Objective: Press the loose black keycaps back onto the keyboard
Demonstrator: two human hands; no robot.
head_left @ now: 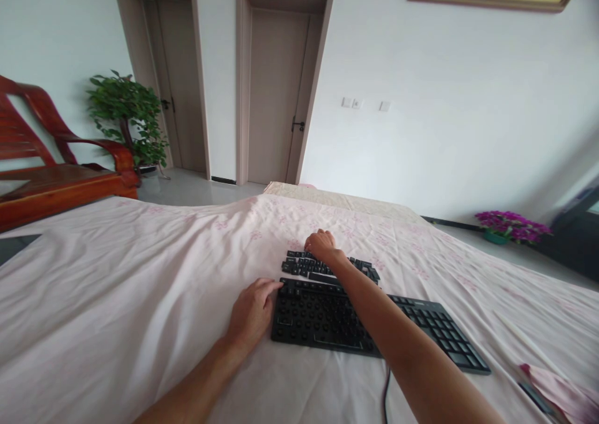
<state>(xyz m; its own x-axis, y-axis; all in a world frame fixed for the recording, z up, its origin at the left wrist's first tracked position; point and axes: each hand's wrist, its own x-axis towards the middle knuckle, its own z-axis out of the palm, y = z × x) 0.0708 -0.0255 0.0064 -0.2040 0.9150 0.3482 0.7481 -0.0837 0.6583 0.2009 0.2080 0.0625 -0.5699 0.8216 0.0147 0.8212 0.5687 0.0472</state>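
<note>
Surface: pink floral sheet [140, 287] over a bed, white walls, two doors beyond
Keyboard [355, 324]: black, lying on the sheet, many keycaps off
Keycaps [318, 265]: loose pile just behind it
Left hand [253, 315]: flat at the keyboard's left edge, fingers relaxed, gripping nothing
Right hand [322, 246]: reaching over onto the keycaps, fingers curled; grip unclear
Room: open sheet left, wooden chair [51, 174] well apart

Open sheet [116, 287] lies left of the keyboard [374, 327]; keycaps [309, 265] crowd beyond.
</note>
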